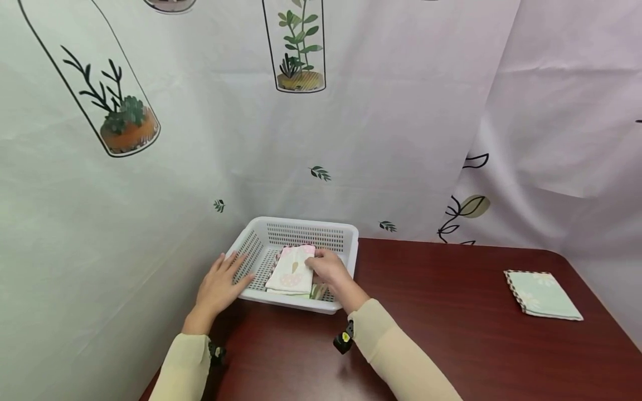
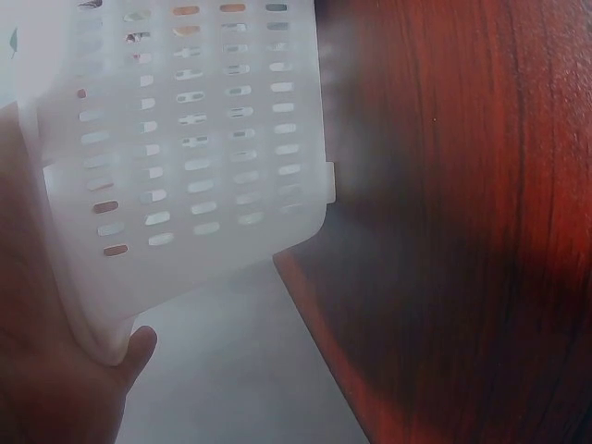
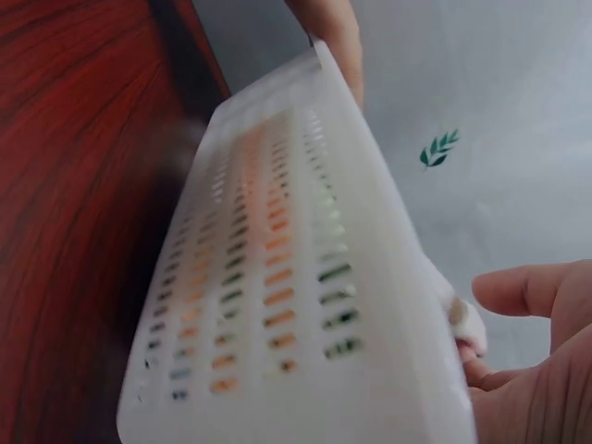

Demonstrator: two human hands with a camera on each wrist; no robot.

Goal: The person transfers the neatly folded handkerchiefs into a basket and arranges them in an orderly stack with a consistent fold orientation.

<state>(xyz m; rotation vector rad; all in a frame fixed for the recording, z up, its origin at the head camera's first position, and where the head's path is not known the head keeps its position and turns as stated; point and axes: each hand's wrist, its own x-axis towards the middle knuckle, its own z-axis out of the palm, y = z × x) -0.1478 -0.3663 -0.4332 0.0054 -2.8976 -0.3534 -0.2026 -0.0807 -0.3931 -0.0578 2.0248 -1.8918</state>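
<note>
A white folded cloth point(image 1: 292, 271) with pink trim and a pale pink print lies on other folded cloths inside the white plastic basket point(image 1: 308, 224). My right hand point(image 1: 328, 269) pinches its right edge, thumb on top and fingers partly hidden behind. In the right wrist view the thumb and fingers of that hand point(image 3: 546, 342) reach over the rim to the cloth point(image 3: 453, 310). Spread out and fairly straight, the fingers of my left hand point(image 1: 219, 287) rest on the basket's left rim. The left wrist view shows this hand point(image 2: 55, 342) against a basket corner.
Another folded cloth point(image 1: 543, 295), pale green with a checked edge, lies at the right of the dark red wooden table point(image 1: 441, 323). Behind the basket hangs a white curtain point(image 1: 391, 139) printed with plants, and it runs along the left side too.
</note>
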